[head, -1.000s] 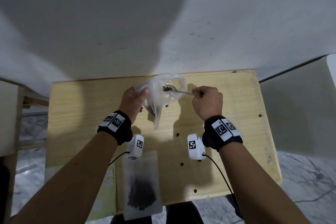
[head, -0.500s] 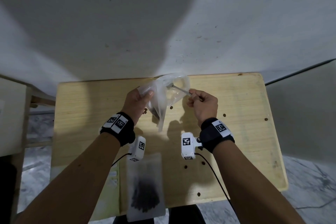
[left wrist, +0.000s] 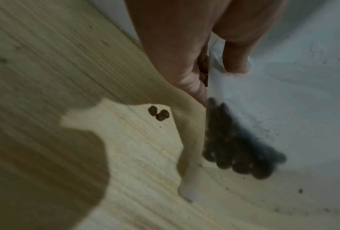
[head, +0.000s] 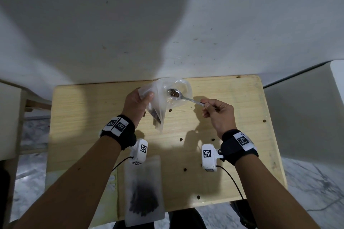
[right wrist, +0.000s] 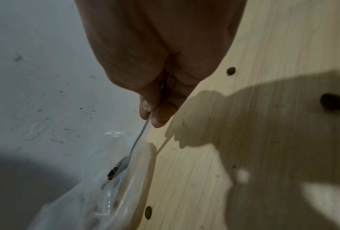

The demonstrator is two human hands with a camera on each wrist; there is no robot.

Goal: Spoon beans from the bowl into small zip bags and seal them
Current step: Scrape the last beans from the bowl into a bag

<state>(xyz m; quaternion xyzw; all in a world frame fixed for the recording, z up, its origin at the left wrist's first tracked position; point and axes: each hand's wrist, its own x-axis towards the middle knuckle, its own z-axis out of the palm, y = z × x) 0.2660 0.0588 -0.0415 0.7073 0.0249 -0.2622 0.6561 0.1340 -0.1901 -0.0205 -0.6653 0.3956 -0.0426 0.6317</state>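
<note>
While your left hand (head: 136,103) pinches the small clear zip bag (head: 158,106) by its upper edge above the pale wooden table (head: 83,109), your right hand (head: 216,112) grips the thin metal spoon (head: 183,96) by its handle, brown beans (head: 174,93) heaped in its scoop over the clear plastic bowl (head: 187,89). Through the bag's blurred plastic, its beans show only as a dark mass. A filled zip bag (head: 144,191) lies at the near edge; loose beans (left wrist: 159,112) dot the wood.

wooden table (head: 232,98), loose beans (left wrist: 159,112), seemingly filled bag (head: 144,191)
</note>
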